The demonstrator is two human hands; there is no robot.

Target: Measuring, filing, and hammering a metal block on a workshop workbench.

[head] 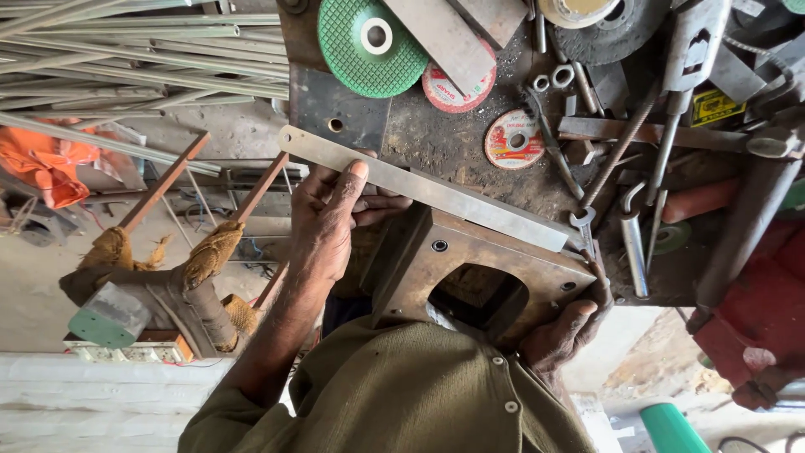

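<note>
A long flat steel bar (436,191) lies slantwise across the far edge of a rusty steel plate (423,273) that has a large square cutout and small bolt holes. My left hand (331,220) grips the bar near its left end, thumb pressed along its top face and fingers curled under it. My right hand (563,334) holds the plate at its near right corner, fingers wrapped around the edge. Both pieces rest at the front of a dirty workbench (436,138), close to my chest.
On the bench behind lie a green grinding disc (371,44), two red cutting discs (513,138), spanners (584,220), nuts and scrap bars. Steel rods (142,59) are stacked at upper left. A cloth-wrapped stand (201,268) is lower left and a red machine (755,323) is at right.
</note>
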